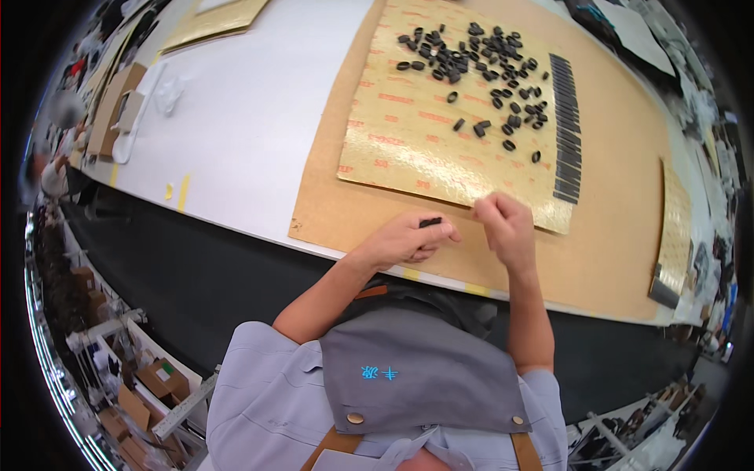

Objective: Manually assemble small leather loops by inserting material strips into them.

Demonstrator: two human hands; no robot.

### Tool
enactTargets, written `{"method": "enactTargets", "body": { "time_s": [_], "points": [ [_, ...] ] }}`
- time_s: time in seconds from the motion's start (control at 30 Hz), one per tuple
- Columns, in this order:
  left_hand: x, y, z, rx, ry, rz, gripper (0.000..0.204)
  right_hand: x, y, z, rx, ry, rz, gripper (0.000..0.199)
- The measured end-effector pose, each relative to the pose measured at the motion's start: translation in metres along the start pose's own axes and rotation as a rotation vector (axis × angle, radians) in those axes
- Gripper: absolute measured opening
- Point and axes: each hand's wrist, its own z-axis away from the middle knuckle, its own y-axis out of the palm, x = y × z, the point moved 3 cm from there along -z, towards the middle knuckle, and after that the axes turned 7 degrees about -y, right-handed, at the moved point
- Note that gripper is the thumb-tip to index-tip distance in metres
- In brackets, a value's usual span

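Observation:
My left hand (399, 240) is closed around a small black piece (430, 223), which pokes out between thumb and forefinger; it looks like one of the black loops on the board. To its right, my right hand (509, 229) is curled with its fingertips pressed together at the near edge of a gold sheet (416, 157); anything in that pinch is hidden. Many short black oval loops (452, 63) lie scattered over the far half of the sheet. A tight row of flat black strips (567, 129) runs down the sheet's right edge.
Under the sheet is a brown board (322, 200) on a white table (243, 141). Another gold sheet (673, 228) lies at the right, and one more (216, 23) at the far left. Cardboard boxes (124, 106) stand at the left end, with people beyond.

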Motion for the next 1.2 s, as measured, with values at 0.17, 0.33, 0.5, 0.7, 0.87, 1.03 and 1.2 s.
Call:
{"method": "enactTargets", "body": {
  "time_s": [0.17, 0.33, 0.5, 0.7, 0.87, 1.03, 1.2],
  "points": [
    [-0.001, 0.012, -0.002, -0.058, 0.321, 0.554, 0.031, 0.011, -0.021, -0.013, -0.248, -0.264, 0.403, 0.033],
    [0.001, 0.013, -0.003, -0.159, 0.550, 0.602, 0.030, 0.005, 0.023, 0.031, 0.009, 0.079, -0.126, 0.035],
    [-0.002, 0.021, -0.004, -0.196, 0.588, 0.562, 0.031, -0.005, 0.033, 0.038, -0.165, 0.010, -0.189, 0.027],
    [-0.005, 0.023, -0.007, -0.230, 0.617, 0.573, 0.031, -0.014, 0.048, 0.048, 0.085, 0.004, -0.103, 0.024],
    [-0.005, 0.023, -0.010, -0.212, 0.543, 0.677, 0.029, -0.019, 0.051, 0.050, -0.067, -0.058, -0.098, 0.021],
    [-0.003, 0.021, -0.013, -0.172, 0.544, 0.739, 0.031, -0.025, 0.050, 0.050, -0.097, -0.099, -0.049, 0.015],
    [-0.003, 0.018, -0.013, -0.128, 0.570, 0.799, 0.031, -0.023, 0.050, 0.050, -0.059, -0.002, -0.197, 0.013]
  ]
}}
